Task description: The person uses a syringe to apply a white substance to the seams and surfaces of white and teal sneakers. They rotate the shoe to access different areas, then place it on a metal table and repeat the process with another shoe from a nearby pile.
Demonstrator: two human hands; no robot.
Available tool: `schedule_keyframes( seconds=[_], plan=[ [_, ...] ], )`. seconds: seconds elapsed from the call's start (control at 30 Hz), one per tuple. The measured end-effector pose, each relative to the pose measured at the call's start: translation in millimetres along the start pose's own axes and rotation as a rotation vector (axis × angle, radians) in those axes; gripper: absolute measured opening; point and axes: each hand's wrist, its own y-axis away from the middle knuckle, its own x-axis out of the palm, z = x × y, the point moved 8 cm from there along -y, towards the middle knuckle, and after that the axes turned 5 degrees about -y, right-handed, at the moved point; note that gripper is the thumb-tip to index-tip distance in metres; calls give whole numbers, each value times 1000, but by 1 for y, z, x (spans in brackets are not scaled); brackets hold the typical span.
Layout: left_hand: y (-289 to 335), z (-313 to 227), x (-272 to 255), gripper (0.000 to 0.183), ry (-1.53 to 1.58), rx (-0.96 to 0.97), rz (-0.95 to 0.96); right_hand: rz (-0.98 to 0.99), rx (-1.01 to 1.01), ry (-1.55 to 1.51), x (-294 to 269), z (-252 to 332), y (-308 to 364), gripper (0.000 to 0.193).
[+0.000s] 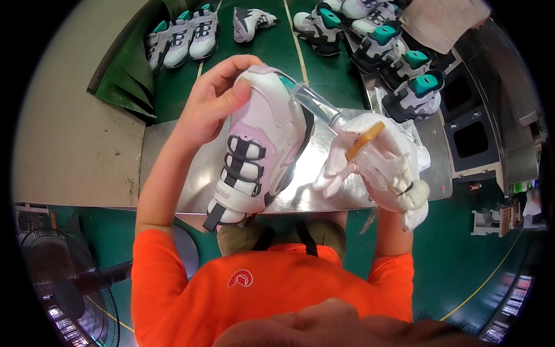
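Note:
A white and lilac sneaker (269, 113) with black laces and a strap is held up above the metal tabletop, its toe end away from me. My left hand (217, 95), bare, is closed around that far end, thumb on the upper. My right hand (370, 153), in a white glove knotted near the wrist, grips a clear tube (317, 104) that looks like a syringe. The tube's far end is at the shoe's edge near the toe; whether it touches I cannot tell. A tan-orange piece (365, 140) sticks out between the gloved fingers.
Metal tabletop (341, 191) lies under my hands, with a green belt (263, 55) beyond. Finished-looking sneakers (193, 37) stand far left, a lone sneaker (251, 24) mid-belt, and several with teal insides (419, 92) at right. A fan (69, 289) stands low left.

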Motion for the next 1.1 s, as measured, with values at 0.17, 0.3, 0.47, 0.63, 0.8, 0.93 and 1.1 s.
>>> schedule_keyframes(
  seconds=[0.17, 0.3, 0.47, 0.63, 0.8, 0.93, 1.1],
  plan=[
    [17, 23, -37, 53, 106, 0, -222, -145, 81, -95, -14, -28, -17, 92],
    [23, 41, -59, 39, 220, 11, -370, -86, 126, -146, -31, -50, -30, 91],
    [36, 69, -81, 41, 344, -124, -503, -173, 187, -168, -53, -78, -32, 97],
    [51, 93, -100, 44, 359, -228, -677, -307, 295, -161, -61, -100, -26, 98],
    [58, 116, -107, 46, 451, -313, -729, -307, 216, -44, -62, -100, -16, 91],
    [59, 120, -108, 49, 423, -349, -732, -300, 250, -121, -66, -109, -4, 96],
    [59, 125, -107, 50, 440, -380, -738, -332, 224, -85, -65, -105, 3, 99]
  ],
)
